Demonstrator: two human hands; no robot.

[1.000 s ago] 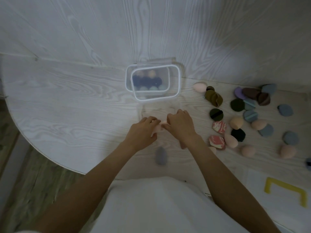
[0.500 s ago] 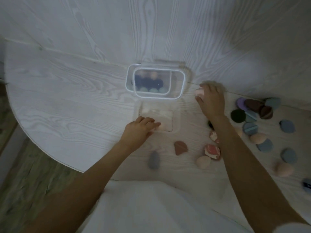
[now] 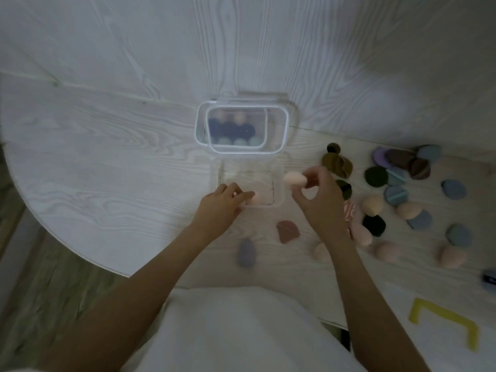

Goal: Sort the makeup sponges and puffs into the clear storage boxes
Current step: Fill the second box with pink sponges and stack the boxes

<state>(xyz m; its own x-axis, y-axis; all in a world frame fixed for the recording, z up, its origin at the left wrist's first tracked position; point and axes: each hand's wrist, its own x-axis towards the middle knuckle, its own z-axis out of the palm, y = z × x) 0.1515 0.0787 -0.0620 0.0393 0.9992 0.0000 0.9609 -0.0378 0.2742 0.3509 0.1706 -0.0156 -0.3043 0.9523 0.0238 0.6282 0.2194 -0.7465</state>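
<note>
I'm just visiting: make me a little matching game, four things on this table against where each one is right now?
Things:
1. pink sponge
2. navy puffs
3. brown puff
4. yellow strip

Places:
A. inside the far clear box
B. table's near right corner
C. pinched in the right hand
D. loose on the table between the forearms

Pairs: 1-C, 2-A, 3-D, 4-B

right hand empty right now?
No, the right hand pinches a pink sponge between thumb and fingertips, just right of the near clear box.
</note>
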